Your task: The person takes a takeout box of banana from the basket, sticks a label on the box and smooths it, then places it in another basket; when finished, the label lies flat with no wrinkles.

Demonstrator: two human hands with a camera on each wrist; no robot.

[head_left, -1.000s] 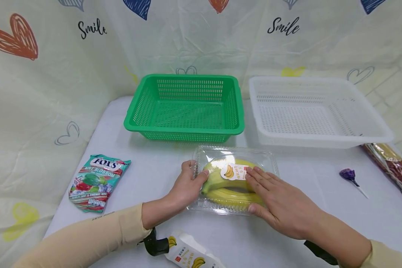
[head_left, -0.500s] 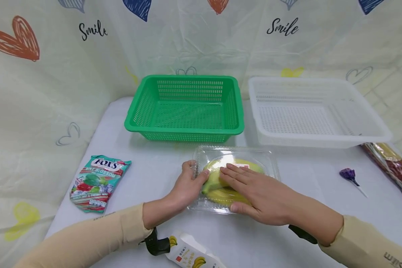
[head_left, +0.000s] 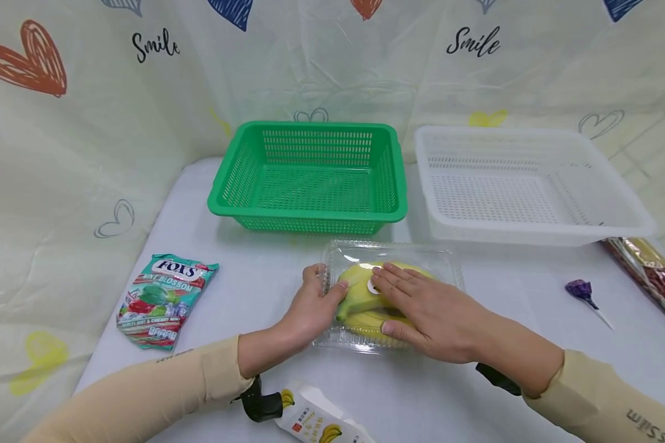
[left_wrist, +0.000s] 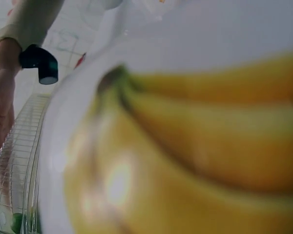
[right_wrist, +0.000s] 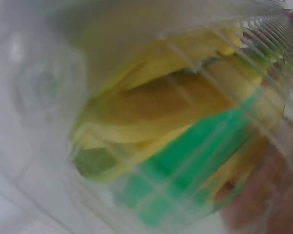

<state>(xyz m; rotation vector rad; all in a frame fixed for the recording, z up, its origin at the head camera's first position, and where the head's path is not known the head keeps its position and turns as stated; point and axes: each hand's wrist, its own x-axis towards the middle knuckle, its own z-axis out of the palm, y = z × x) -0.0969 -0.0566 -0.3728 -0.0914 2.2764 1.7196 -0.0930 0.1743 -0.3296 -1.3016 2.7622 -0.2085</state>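
On the bench (head_left: 244, 289) a white basket (head_left: 532, 231) and a green basket (head_left: 307, 218) stand behind the clear banana box (head_left: 446, 264). The right hand (head_left: 432, 311) lies flat on its lid, fingers spread; the left hand (head_left: 307, 307) holds its left edge, thumb pressing the lid. Bananas (head_left: 357, 286) lie inside.

The head camera looks forward and down over the table (head_left: 244, 295), with the baskets at twelve o'clock. The left wrist camera sits very close, blurred, facing the bananas (left_wrist: 195, 146) through the clear box (head_left: 446, 264). The right wrist camera is equally close, facing the bananas. All three views share the bananas.
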